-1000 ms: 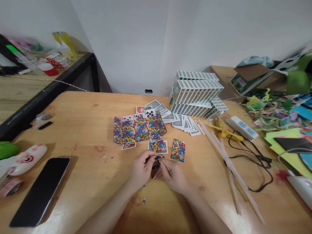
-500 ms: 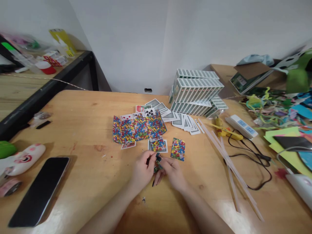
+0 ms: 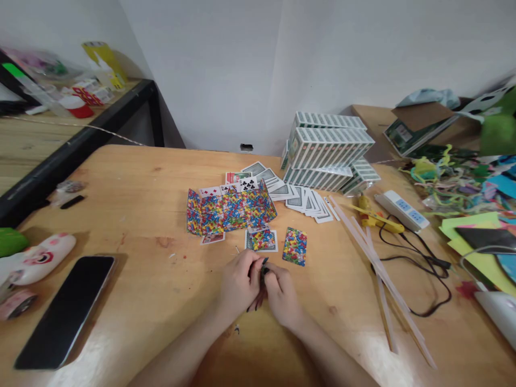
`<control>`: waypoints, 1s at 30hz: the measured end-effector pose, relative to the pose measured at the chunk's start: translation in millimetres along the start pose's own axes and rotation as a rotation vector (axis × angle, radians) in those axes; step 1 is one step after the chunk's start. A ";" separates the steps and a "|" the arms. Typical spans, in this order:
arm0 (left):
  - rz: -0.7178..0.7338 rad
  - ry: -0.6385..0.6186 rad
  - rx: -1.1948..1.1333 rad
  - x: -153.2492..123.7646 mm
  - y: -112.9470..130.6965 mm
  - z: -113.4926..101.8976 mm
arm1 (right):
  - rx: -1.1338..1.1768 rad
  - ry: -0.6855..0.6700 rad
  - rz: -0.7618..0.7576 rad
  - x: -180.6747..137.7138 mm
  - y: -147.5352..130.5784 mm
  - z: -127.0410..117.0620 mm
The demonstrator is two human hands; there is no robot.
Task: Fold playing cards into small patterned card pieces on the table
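Note:
Low in the middle of the head view, my left hand (image 3: 241, 279) and my right hand (image 3: 282, 293) meet with fingers closed. Between them they pinch a small patterned card (image 3: 263, 273), mostly hidden by the fingers and seen nearly edge-on. Just beyond my hands, a small colourful piece (image 3: 264, 239) lies on a playing card (image 3: 273, 243). To the right of these rests a flat colourful card (image 3: 295, 246). Farther back stands a folded wall of colourful cards (image 3: 230, 211), with playing cards (image 3: 247, 184) showing above its top edge.
Fanned playing cards (image 3: 308, 201) lie before stacked striped card boxes (image 3: 330, 149). On the right are glue sticks (image 3: 382, 277), a yellow glue gun (image 3: 374, 217), a power strip (image 3: 403, 209) and coloured paper (image 3: 479, 242). A phone (image 3: 66, 312) and a white plush toy (image 3: 46, 259) lie left.
My hands have drawn closer together and the fingers have closed further round the small card. Less of its pattern shows. The cards on the table have stayed put.

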State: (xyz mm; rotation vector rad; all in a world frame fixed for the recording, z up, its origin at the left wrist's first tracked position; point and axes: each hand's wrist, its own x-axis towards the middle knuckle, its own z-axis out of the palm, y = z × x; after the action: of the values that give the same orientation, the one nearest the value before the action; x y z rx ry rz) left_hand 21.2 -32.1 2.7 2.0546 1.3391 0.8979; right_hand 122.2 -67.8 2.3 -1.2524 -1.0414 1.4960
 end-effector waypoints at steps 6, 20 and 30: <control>0.016 0.026 0.025 2.2 -2.6 -3.0 | -0.135 -0.118 -0.166 -0.1 1.5 -11.7; 0.083 0.097 -0.122 5.3 -11.3 -8.6 | -0.359 0.027 -0.332 8.5 5.9 -32.0; 0.180 0.132 -0.090 5.6 -8.3 -2.5 | -0.672 0.307 -0.577 13.9 0.4 -41.2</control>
State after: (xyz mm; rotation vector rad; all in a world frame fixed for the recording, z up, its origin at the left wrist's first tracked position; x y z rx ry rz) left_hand 16.1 -23.6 -0.4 2.1022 1.1694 1.1684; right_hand 161.7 -52.2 -6.9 -1.3970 -1.5852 0.4996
